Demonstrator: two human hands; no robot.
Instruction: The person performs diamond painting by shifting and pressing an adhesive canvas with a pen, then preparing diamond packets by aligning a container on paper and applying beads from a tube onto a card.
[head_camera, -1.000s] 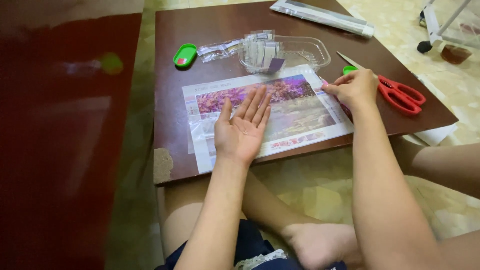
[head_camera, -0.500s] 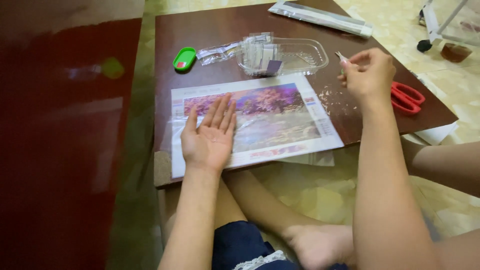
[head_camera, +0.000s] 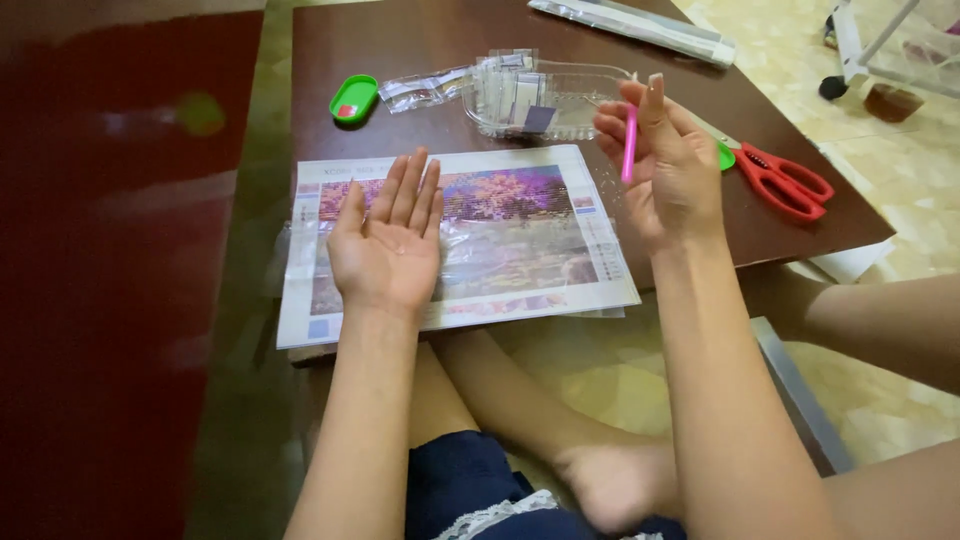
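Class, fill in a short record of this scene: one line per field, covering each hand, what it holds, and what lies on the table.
Left hand: open, palm up, over the picture sheet
Right hand: raised, holding a pink pen
Sheet: printed landscape under clear film, lying flat at the near edge of the table
Clear tray: behind the sheet, holds small packets
Green dish: left of the tray
Red scissors: right of the right hand
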